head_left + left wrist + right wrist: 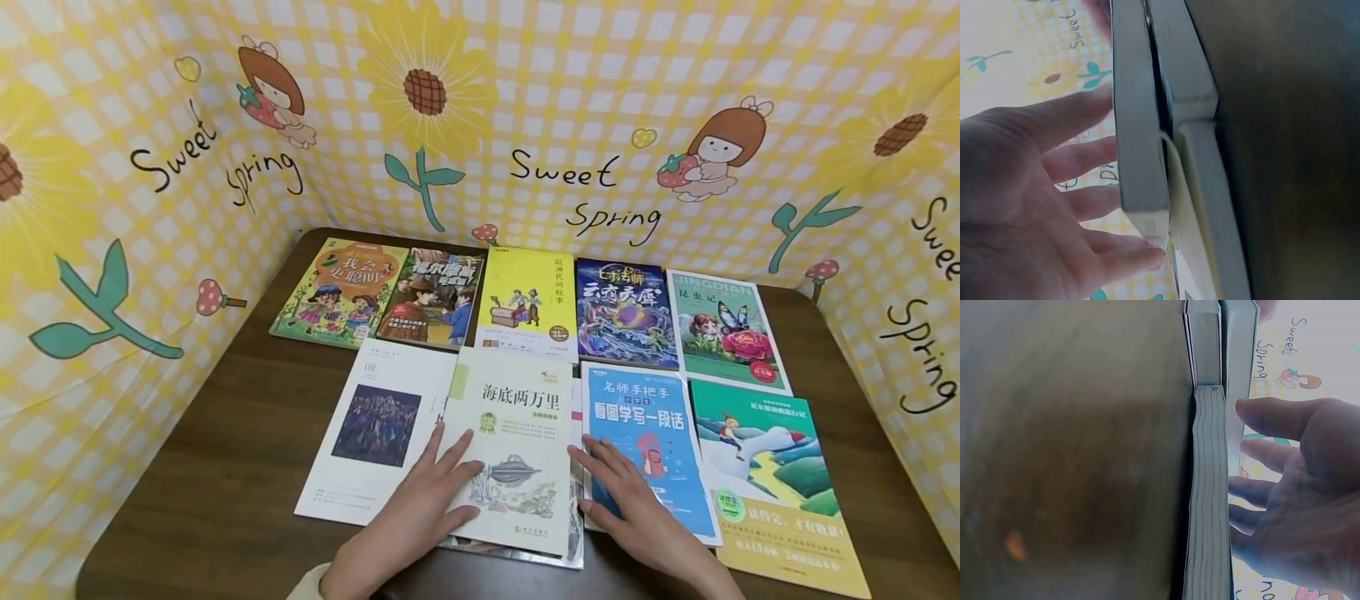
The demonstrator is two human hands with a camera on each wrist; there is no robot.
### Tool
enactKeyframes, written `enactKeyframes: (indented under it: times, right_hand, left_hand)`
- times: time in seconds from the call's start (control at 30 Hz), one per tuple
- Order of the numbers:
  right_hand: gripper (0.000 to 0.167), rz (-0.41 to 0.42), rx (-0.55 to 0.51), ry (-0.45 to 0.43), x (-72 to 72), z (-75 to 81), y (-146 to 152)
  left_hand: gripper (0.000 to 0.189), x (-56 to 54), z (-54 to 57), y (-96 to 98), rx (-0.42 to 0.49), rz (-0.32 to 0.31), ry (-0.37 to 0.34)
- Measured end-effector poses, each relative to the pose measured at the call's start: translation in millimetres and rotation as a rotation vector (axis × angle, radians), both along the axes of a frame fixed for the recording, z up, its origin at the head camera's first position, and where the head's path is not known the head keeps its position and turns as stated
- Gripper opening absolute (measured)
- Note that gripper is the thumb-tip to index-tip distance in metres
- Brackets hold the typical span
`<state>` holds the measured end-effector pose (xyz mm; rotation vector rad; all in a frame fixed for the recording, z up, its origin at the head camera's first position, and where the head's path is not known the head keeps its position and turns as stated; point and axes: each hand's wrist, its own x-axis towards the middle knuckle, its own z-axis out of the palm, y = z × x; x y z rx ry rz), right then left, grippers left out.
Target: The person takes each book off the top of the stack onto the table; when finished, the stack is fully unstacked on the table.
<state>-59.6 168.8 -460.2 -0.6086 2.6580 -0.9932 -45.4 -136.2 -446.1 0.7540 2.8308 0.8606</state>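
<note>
A cream book with a submarine drawing [517,425] lies in the middle of the front row, on top of another book whose edge [576,537] peeks out below. My left hand [420,492] rests on its left side, fingers spread, some reaching toward the white book with a dark picture [337,487]. Over the blue book [611,392] lies my right hand [637,504], its fingertips by the cream book's right edge. In the left wrist view, straight fingers touch the upper book [1138,125]. The right wrist view shows loosely extended fingers [1257,490] at the stacked books' covers.
Along the back of the dark wooden table [187,475] lie a yellow-green children's book [341,292], a detective book [431,296], a yellow book [528,292], a purple-blue book [628,312] and a green butterfly book [727,325]. A goose-cover book [780,475] is front right. Checked cloth [517,108] surrounds the table.
</note>
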Motion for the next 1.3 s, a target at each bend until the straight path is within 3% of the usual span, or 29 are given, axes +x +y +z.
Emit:
enactKeyframes:
  times: [0.3, 0.7, 0.93, 1.3]
  right_hand:
    - [0.063, 0.01, -0.015, 0.022, -0.3, -2.8, 1]
    - [0.062, 0.014, -0.008, 0.036, -0.2, -1.7, -1]
    - [0.062, 0.013, -0.003, 0.051, 0.4, -2.5, -1]
    - [0.06, 0.033, 0.002, 0.122, 1.3, -2.3, -2]
  left_hand:
    - [0.047, -2.3, 1.8, 0.1, 0.014, 0.018, -0.02]
    - [0.061, -3.5, -2.9, -8.5, 0.007, -0.017, -0.023]
    - [0.057, -5.6, -5.1, -11.3, 0.001, 0.022, -0.034]
    - [0.055, -6.7, -5.0, -11.3, 0.004, 0.018, -0.042]
